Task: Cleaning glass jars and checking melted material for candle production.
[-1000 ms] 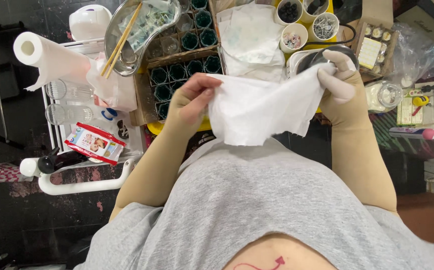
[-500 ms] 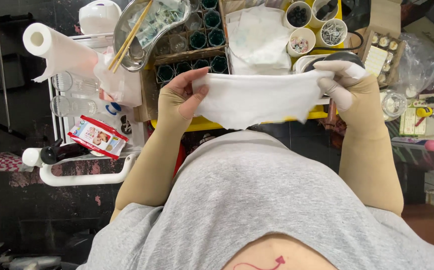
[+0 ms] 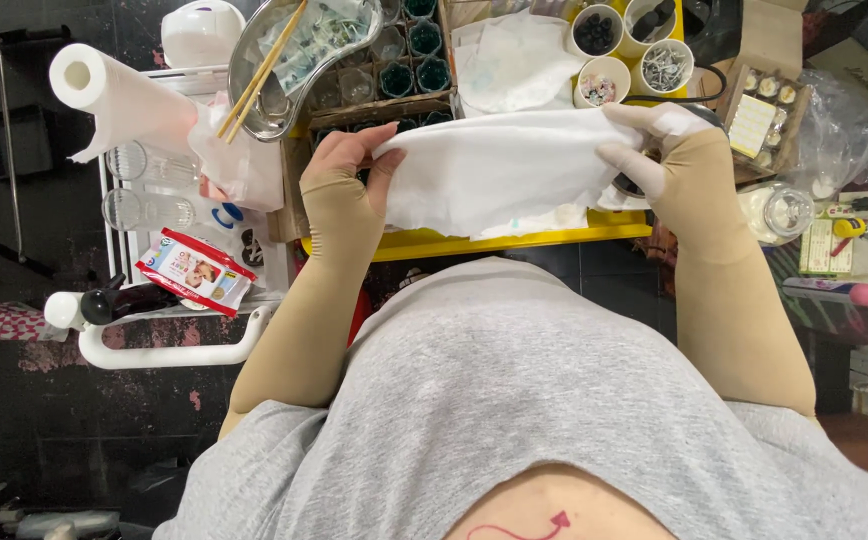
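We see a big white soft paper cloth stretched out between two hands. The left hand pinches the left end of the cloth, with the thumb on one side and the fingers curled over the top edge. The right hand is closed on the right end of the cloth, and its fingers are wrapped around the bunched edge. Both arms wear long tan sleeves that cover the wrists and part of the hands.

The cloth hangs just above the front edge of a yellow tray. The tray sits on the bench in front of the grey shirt.

Behind the cloth we see small round white paper cups that hold tiny bits and beads. Near them is a folded white paper sheet. To the left are rows of little dark green cups in a brown box.

A shiny metal bean-shaped dish sits further left, and two wooden sticks lean across it. A white paper towel roll lies on a white wire rack. A small red and white flat packet rests on that rack too, well apart from the left hand.

On the right side we see a clear round jar near the right arm.
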